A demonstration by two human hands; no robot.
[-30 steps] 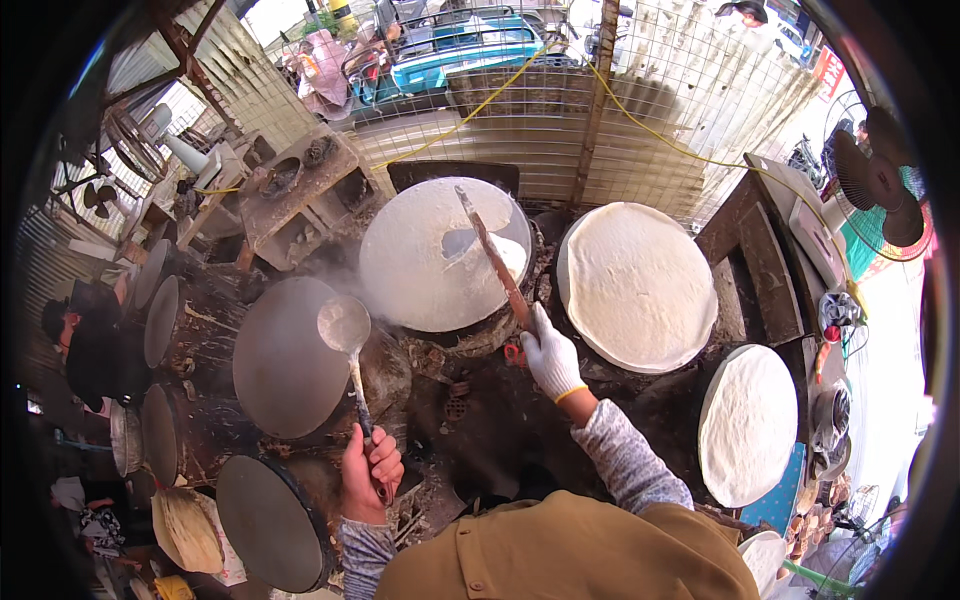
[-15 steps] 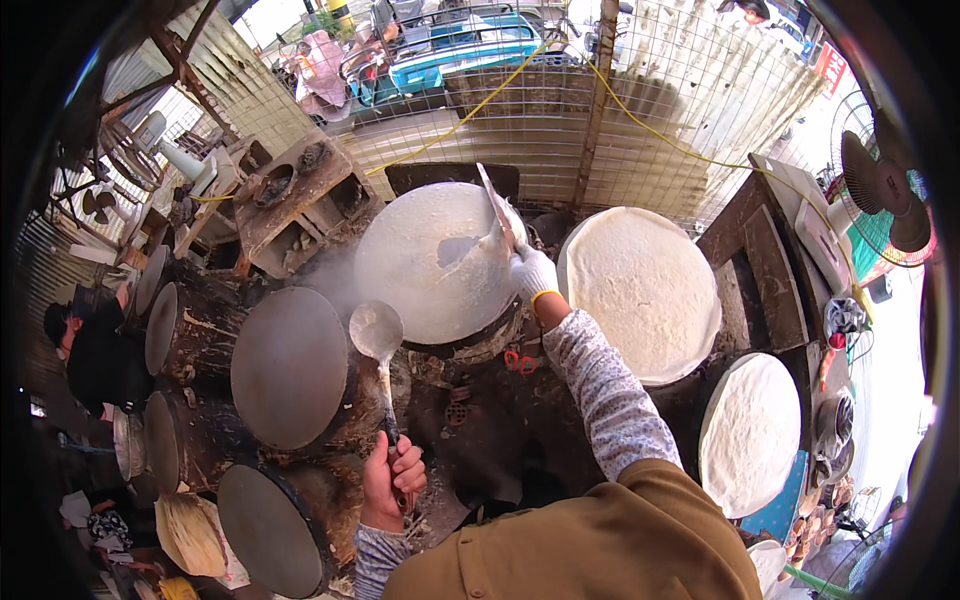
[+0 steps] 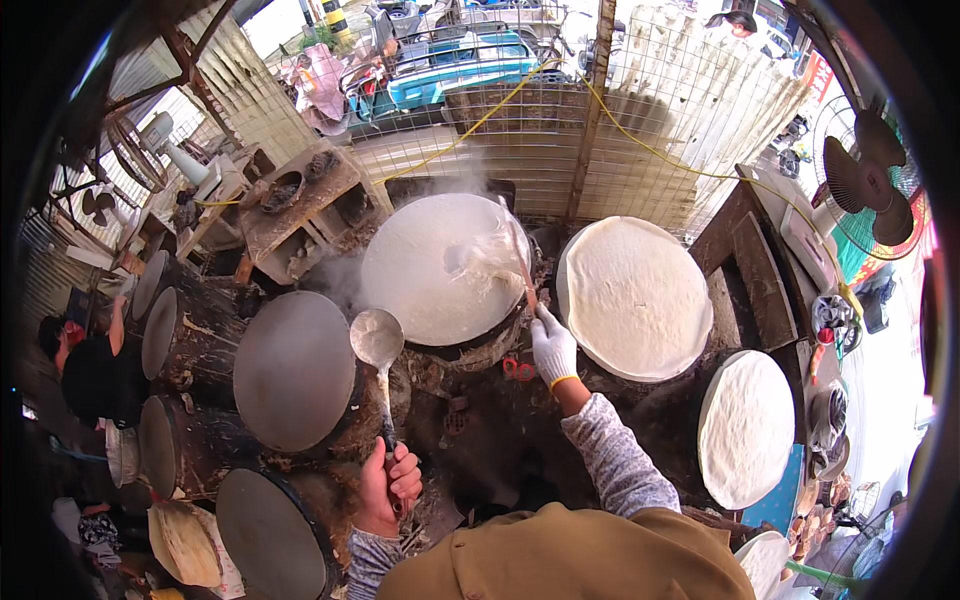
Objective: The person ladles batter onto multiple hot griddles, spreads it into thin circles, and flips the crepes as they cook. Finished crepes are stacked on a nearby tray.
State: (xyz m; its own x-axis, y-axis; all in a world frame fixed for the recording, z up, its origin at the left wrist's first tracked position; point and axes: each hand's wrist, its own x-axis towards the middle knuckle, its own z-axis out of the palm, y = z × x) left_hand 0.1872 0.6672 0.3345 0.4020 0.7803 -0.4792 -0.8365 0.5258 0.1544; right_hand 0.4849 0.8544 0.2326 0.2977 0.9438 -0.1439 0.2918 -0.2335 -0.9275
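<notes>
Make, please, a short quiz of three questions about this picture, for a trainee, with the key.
1. True or false: the bare left hand holds the ladle by its handle.
2. Fill in: the grey griddle beside the ladle's bowl lies to its ____.
3. Choose: the long narrow tool in the gloved right hand reaches over
A. the grey griddle
B. the ladle
C. the white-coated griddle at upper centre

Key: 1. True. 2. Left. 3. C.
</notes>
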